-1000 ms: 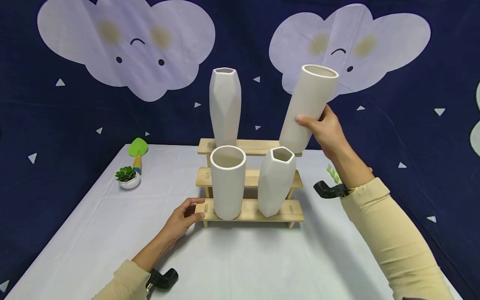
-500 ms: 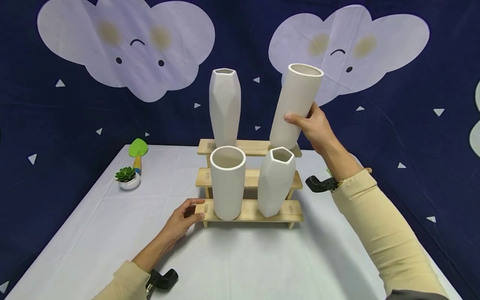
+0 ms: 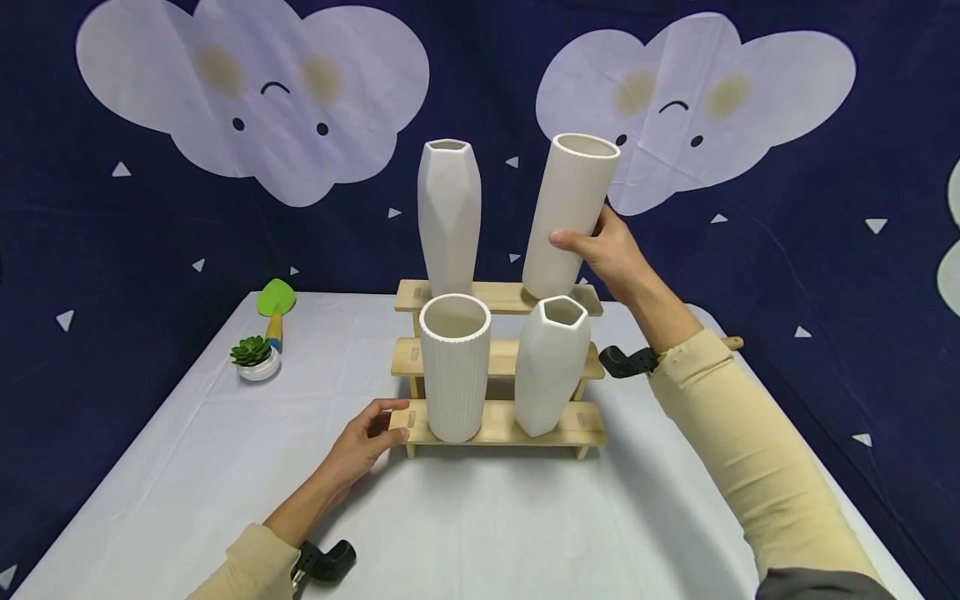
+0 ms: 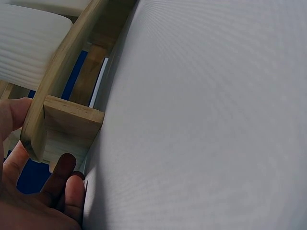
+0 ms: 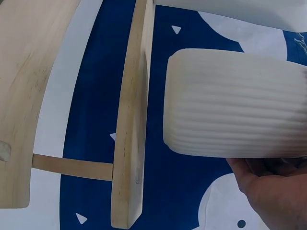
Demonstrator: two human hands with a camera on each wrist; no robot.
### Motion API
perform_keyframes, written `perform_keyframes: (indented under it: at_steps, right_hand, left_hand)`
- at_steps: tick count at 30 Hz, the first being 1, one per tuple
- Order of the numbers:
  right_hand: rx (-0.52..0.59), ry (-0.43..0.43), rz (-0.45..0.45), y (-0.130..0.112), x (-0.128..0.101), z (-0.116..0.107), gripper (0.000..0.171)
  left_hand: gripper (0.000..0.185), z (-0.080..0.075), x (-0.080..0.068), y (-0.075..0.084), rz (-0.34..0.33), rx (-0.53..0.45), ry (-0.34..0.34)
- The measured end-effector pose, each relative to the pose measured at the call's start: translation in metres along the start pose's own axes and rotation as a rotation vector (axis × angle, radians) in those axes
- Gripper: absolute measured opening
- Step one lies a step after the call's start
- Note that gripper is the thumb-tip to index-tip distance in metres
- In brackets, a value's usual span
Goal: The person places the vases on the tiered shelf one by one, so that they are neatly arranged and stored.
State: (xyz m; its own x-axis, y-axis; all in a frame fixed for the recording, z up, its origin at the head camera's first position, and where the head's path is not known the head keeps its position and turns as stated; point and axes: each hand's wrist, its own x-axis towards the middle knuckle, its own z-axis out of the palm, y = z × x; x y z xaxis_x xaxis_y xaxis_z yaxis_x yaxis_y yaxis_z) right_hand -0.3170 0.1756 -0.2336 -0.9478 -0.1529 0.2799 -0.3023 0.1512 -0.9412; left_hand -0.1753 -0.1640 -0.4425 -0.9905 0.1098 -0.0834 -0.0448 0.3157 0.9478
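A tall ribbed vase [image 3: 567, 212] is gripped by the right hand [image 3: 609, 254] around its lower middle, thumb in front and fingers behind. It is tilted, its base just above or barely touching the right end of the top step of the wooden rack [image 3: 495, 421]; in the right wrist view a gap between base and step edge is seen. The vase is judged stiff, brittle ceramic, fairly heavy and top-heavy when held low; the fine ribs should give some grip. A hold around the middle is judged safest. The left hand [image 3: 363, 442] is pinched on the left end of the bottom step, thumb on top. A faceted vase [image 3: 448, 215] stands alongside on the top step.
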Motion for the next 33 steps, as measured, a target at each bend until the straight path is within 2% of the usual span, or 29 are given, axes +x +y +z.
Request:
perform_keyframes:
  at_steps: [10,33]
  right_hand:
    - [-0.089,-0.055,0.042,0.001,0.004,0.006,0.074]
    - [-0.096,-0.099,0.044,0.004,0.008,0.015,0.074]
  left_hand:
    - [0.045,0.0,0.0,0.001,0.009,-0.01,-0.001]
    - [0.044,0.0,0.0,0.001,0.013,-0.006,0.007]
